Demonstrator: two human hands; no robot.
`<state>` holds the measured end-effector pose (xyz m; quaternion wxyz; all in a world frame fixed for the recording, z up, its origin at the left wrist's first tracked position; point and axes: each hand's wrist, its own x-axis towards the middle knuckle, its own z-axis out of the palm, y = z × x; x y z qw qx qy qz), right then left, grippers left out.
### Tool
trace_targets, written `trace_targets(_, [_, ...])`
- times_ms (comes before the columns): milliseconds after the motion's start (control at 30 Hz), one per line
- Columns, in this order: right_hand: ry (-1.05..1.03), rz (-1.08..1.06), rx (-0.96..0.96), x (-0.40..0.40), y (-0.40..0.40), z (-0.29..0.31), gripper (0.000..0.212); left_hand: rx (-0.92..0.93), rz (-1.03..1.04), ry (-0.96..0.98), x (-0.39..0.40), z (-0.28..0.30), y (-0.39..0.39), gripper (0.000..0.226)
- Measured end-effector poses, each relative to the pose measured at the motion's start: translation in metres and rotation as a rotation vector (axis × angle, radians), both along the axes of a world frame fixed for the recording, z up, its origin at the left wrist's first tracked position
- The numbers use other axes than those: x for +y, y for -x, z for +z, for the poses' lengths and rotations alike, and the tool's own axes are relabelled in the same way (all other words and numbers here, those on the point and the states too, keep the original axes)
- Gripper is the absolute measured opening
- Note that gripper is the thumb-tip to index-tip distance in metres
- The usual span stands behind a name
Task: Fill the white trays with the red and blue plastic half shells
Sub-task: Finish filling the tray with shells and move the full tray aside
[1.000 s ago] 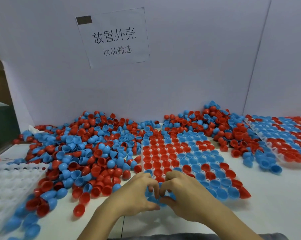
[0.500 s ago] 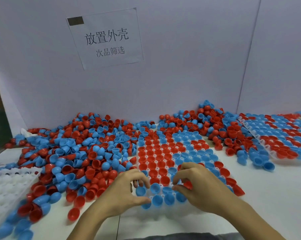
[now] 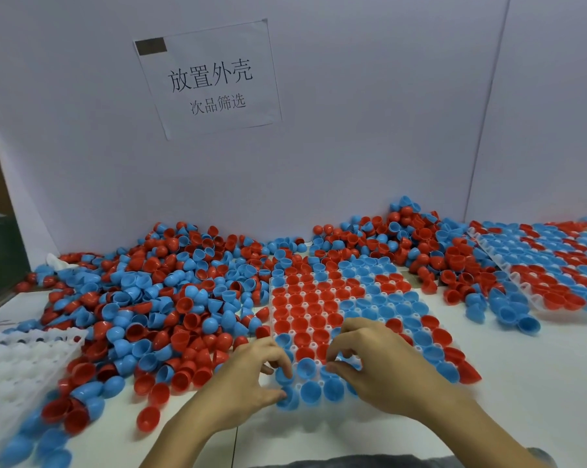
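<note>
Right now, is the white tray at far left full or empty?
Empty, as far as visible: the white tray shows bare white cups, with loose shells lying beside it.

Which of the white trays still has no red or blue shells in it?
The white tray at the left edge: its cups show bare white. The tray under the hands and the tray at the far right are packed with shells.

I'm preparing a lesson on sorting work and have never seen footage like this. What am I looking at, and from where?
There is no machine: a camera on a person's head looks down at their own hands. A white tray in front of them holds red and blue half shells in its cups. The left hand pinches a blue half shell at the near rows; the right hand hovers with curled fingers. Loose shells are heaped on the left, beside an empty tray. A filled tray lies on the right.
</note>
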<state>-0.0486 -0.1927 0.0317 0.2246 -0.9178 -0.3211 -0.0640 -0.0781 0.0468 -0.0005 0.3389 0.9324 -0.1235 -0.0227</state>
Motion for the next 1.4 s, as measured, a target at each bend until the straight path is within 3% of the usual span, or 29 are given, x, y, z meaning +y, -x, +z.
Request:
trace_targets(133, [-0.013,-0.043,0.034,-0.006,-0.003,0.006,0.017,-0.038,0.026,0.032,0.006,0.004,0.000,0.021])
trace_targets(233, [-0.039,-0.144,0.088,-0.028,-0.016,0.012,0.013,-0.103,0.191,0.044,0.010,0.005,-0.006,0.012])
trace_targets(367, [-0.094,-0.494,0.079,-0.074,-0.043,0.014,0.023,0.001,0.444,0.043,0.005,-0.002,-0.022,0.010])
trace_targets(500, [0.069,-0.792,0.276,-0.111,-0.060,0.004,0.029,0.134,0.528,0.096,-0.003,-0.016,-0.041,0.033])
trace_targets(600, [0.062,-0.785,0.417,-0.117,-0.064,-0.006,0.032,0.235,0.596,0.262,-0.014,-0.019,-0.050,0.041])
trace_targets(700, [-0.219,-0.824,0.587,-0.121,-0.068,-0.017,0.036,0.327,0.652,0.489,-0.025,-0.018,-0.053,0.035])
trace_targets(800, [-0.428,-0.855,0.704,-0.126,-0.069,-0.023,0.037,0.326,0.714,0.586,-0.032,-0.019,-0.056,0.031])
trace_targets(1000, [-0.634,-0.876,0.658,-0.122,-0.070,-0.029,0.038,0.269,0.813,0.628,-0.040,-0.020,-0.059,0.034])
trace_targets(1233, [-0.911,-0.868,0.755,-0.118,-0.068,-0.026,0.035,0.361,0.910,0.957,-0.039,-0.009,-0.057,0.024])
trace_targets(1400, [-0.871,-0.843,0.789,-0.123,-0.069,-0.024,0.044,0.418,0.826,1.049,-0.040,-0.002,-0.052,0.018])
